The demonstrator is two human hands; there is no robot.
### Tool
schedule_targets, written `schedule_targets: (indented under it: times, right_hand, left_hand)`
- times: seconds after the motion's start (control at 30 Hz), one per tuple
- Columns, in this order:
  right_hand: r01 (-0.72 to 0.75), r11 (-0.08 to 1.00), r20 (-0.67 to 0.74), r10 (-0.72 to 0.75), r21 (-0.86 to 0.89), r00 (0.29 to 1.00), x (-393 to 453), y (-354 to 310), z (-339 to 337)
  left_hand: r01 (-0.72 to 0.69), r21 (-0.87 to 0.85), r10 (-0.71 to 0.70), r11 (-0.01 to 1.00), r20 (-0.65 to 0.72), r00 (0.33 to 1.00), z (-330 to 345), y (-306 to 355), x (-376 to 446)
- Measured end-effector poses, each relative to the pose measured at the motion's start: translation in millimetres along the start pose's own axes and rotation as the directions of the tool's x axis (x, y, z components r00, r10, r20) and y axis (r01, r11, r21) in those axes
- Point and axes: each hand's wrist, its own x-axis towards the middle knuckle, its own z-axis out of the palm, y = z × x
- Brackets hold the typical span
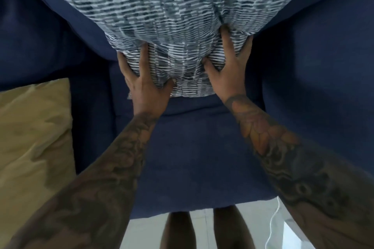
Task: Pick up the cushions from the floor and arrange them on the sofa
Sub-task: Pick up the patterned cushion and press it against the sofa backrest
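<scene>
A grey-and-white striped cushion leans against the backrest of the dark blue sofa, its lower edge at the back of the seat. My left hand grips its lower left corner with fingers spread and dug into the fabric. My right hand presses and holds its lower right part, thumb sunk into the cover. A mustard-yellow cushion lies on the sofa at the left, apart from both hands.
The sofa's seat front edge runs across the bottom, with my legs standing on the pale floor just in front. A thin white cable trails on the floor at the lower right.
</scene>
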Motion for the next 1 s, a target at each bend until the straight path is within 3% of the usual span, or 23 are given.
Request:
schedule_targets:
  times: [0.13,0.27,0.43,0.6,0.7,0.8,1.0]
  right_hand:
    - [0.068,0.996,-0.041,-0.066,0.054,0.997,-14,0,-9]
    - [0.139,0.990,-0.094,-0.138,0.000,0.986,-25,6,-19]
    - [0.036,0.991,0.070,-0.027,-0.126,0.997,-32,15,-15]
    - [0.090,0.955,-0.036,-0.105,-0.281,0.994,-33,15,-12]
    - [0.125,0.941,-0.110,-0.167,-0.316,0.980,-52,19,-12]
    - [0.102,0.951,-0.077,-0.130,-0.290,0.989,-71,25,-10]
    - [0.039,0.961,0.072,-0.020,-0.275,0.997,-56,21,-5]
  left_hand:
    - [0.060,-0.072,-0.062,0.996,-0.030,0.998,-6,5,-19]
    - [0.113,-0.116,-0.116,0.987,-0.019,0.993,-10,-1,-38]
    - [0.142,0.027,-0.145,0.989,0.098,0.985,-5,-15,-48]
    - [0.067,0.206,-0.064,0.976,-0.019,0.998,-3,-11,-33]
    - [-0.122,0.212,0.151,0.970,-0.125,0.981,-3,-6,-31]
    - [-0.257,0.232,0.294,0.938,-0.140,0.946,2,-8,-28]
    - [-0.194,0.274,0.205,0.942,-0.010,0.979,5,-6,-16]
